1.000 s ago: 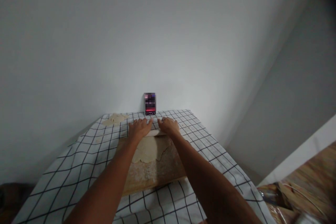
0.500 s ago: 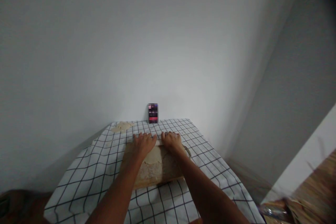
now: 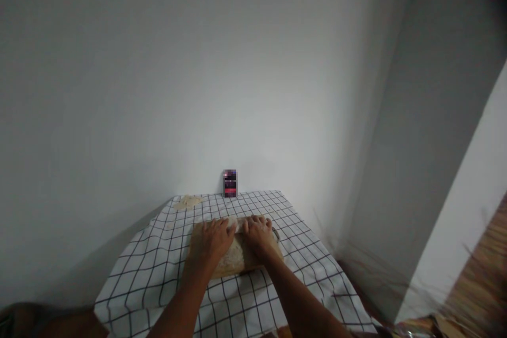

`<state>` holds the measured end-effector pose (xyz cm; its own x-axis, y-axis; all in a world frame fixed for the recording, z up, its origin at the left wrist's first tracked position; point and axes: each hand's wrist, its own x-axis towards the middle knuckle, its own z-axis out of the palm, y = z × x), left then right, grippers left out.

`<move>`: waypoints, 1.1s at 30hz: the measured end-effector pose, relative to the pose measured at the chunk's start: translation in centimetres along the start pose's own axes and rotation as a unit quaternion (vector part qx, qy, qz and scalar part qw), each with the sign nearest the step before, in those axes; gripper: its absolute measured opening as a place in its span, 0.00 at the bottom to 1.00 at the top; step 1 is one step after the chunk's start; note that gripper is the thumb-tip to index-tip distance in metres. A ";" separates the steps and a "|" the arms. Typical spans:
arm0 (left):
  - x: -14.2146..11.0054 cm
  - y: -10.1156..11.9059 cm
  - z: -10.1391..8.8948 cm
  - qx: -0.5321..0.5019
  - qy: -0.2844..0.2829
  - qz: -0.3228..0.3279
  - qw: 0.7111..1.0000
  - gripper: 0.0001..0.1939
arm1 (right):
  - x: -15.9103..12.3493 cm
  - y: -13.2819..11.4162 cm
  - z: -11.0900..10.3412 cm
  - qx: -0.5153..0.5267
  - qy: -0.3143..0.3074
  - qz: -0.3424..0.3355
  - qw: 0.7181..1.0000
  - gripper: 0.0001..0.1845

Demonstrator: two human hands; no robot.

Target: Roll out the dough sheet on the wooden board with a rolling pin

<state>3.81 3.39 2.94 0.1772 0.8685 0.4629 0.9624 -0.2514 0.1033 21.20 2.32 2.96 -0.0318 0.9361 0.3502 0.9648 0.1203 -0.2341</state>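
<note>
A wooden board (image 3: pixel 233 266) lies on a table under a white cloth with black checks (image 3: pixel 158 259). Both my hands rest flat on a pale rolling pin (image 3: pixel 238 224) that lies across the board. My left hand (image 3: pixel 214 237) is on its left part and my right hand (image 3: pixel 259 231) on its right part, fingers stretched forward. The flattened dough on the board is almost wholly hidden beneath my hands and forearms.
A small dark box with pink print (image 3: pixel 230 184) stands against the white wall at the table's far edge. A flat piece of dough (image 3: pixel 187 202) lies on the cloth at the far left. The table's right edge drops off beside a wall corner.
My hands and the rolling pin have come back toward me over the dough, which showed before and is now covered. The view has pulled back and tilted up.
</note>
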 end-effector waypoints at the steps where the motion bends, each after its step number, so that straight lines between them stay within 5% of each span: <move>1: -0.4 0.2 -0.2 -0.003 -0.004 -0.006 1.000 0.24 | -0.5 0.0 -0.2 -0.002 -0.001 -0.003 1.000 0.28; 21: -7.1 1.5 -0.9 -0.012 -0.008 -0.014 1.000 0.33 | -6.1 -0.3 0.3 0.012 0.004 0.013 1.000 0.26; 33: -3.8 0.6 -0.3 -0.016 -0.007 -0.023 1.000 0.28 | -3.7 0.1 -1.4 0.013 -0.051 -0.010 0.999 0.28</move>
<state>3.66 -0.16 1.47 0.1358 0.8850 0.4453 0.9625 -0.2244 0.1525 21.81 -1.60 2.87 -0.0795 0.9620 0.2611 0.9567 0.1472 -0.2510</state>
